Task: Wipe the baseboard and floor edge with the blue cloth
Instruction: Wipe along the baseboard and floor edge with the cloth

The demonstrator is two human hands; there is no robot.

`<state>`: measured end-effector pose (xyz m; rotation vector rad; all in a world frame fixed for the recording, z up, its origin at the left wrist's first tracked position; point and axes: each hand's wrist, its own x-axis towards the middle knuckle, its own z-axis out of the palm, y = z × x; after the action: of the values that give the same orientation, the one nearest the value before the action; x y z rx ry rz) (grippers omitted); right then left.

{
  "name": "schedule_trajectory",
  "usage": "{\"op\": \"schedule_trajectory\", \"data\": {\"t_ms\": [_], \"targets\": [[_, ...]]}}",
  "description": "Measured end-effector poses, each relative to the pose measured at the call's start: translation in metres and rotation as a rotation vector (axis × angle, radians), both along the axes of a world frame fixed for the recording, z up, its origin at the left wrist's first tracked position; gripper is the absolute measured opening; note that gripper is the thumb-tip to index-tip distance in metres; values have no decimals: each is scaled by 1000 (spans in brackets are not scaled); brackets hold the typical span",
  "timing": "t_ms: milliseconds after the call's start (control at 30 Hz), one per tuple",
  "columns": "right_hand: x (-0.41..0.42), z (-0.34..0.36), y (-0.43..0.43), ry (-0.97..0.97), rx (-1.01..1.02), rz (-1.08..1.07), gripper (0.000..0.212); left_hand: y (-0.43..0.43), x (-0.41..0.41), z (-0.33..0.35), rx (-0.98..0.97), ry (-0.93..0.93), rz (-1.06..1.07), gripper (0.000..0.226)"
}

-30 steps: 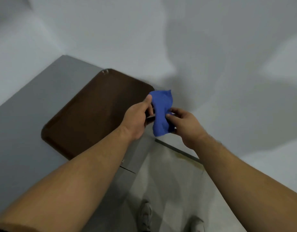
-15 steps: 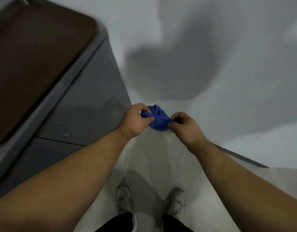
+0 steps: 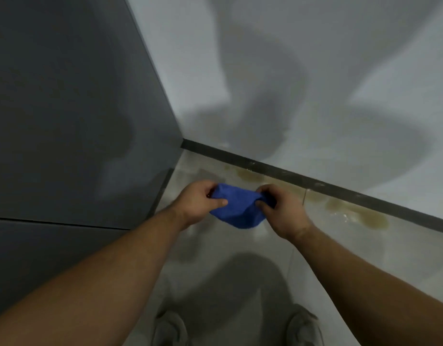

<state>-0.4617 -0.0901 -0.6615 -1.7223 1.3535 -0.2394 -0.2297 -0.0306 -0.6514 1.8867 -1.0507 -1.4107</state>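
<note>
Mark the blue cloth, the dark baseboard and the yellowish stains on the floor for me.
blue cloth point(image 3: 236, 211): head view, middle of the bunched fabric between both hands.
baseboard point(image 3: 340, 189): head view, dark strip under the white wall.
yellowish stains point(image 3: 372, 219): head view, largest patch beside the baseboard.

A white wall point(image 3: 315, 58) meets a pale tiled floor point(image 3: 240, 258) with yellowish stains point(image 3: 360, 216); a grey cabinet point(image 3: 65, 108) stands left.
</note>
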Motion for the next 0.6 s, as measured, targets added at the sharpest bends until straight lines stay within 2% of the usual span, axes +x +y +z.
{"op": "schedule_trajectory", "data": {"t_ms": [167, 267, 400, 467, 500, 600], "targets": [[6, -102, -2, 115, -38, 109, 12, -3, 1, -105, -50, -134, -129, 10], [11, -144, -10, 109, -24, 138, 13, -17, 5, -143, -71, -160, -123, 20], [16, -180, -32, 40, 18, -2, 12, -35, 11, -179, -11, 51, 42, 24], [19, -190, -48, 61, 29, -85, 18, -40, 11, -194, 69, 193, 102, 41], [19, -196, -56, 96, 37, -99, 23, -42, 10, -202, 91, 204, 126, 50], [23, -215, -70, 204, 30, -49, 34, -53, 4, -226, 52, 7, 160, 51]]}}
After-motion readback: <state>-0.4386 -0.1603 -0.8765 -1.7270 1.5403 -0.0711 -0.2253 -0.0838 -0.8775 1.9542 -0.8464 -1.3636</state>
